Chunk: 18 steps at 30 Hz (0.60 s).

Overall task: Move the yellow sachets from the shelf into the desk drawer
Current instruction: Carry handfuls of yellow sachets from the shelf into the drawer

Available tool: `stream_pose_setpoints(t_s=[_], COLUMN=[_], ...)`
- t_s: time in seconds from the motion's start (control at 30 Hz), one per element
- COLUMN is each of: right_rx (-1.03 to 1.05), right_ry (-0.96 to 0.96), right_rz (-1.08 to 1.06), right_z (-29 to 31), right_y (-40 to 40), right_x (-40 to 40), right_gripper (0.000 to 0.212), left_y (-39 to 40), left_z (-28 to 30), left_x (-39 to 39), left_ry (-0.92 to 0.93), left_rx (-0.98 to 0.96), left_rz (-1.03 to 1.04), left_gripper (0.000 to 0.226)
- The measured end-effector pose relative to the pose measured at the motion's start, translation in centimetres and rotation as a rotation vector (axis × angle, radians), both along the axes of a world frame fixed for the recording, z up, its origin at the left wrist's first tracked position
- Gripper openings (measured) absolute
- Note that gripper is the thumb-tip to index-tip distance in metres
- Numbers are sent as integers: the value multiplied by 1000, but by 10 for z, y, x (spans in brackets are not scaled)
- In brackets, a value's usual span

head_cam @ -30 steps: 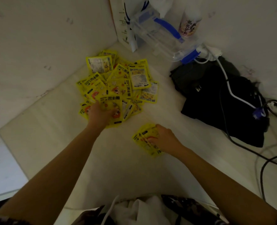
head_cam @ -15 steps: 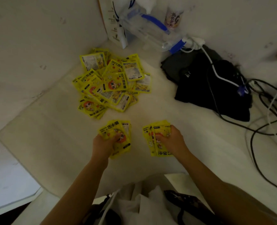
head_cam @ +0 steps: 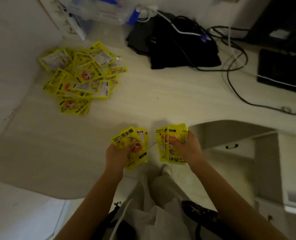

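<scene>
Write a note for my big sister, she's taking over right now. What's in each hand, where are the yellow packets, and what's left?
Left hand: grips a fan of yellow printed foil sachets.
Right hand: grips a second bunch.
Both bunches are at the near edge of the pale wooden shelf.
A loose pile of sachets remains at the back left.
White drawer with a dark handle sits lower right, looks closed.
Done: two handfuls gathered. Left: put them in the drawer, then fetch the pile.

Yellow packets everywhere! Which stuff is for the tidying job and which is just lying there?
For the job: left hand and right hand, each gripping a bunch of sachets; sachet pile on the shelf; drawer.

Just lying about: black bag, cables, clear plastic box.
</scene>
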State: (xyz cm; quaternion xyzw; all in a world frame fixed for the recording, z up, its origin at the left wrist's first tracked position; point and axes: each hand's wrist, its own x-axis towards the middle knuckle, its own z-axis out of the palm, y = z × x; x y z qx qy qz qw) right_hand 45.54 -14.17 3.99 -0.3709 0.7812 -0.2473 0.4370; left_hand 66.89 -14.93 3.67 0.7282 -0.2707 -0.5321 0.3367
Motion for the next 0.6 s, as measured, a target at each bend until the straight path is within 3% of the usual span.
stream_pose_setpoints(t_s=[0.27, 0.6], right_rx=[-38, -55], right_ry=[-130, -140], right_rz=[-272, -570], right_z=[14, 18], right_y=[96, 243], right_x=[-62, -181], right_gripper=[7, 17], left_y=[38, 140], left_z=[4, -6], left_x=[-68, -211], left_ry=[41, 103], left_rx=[-11, 73], left_rz=[-230, -428], left_gripper=[19, 23])
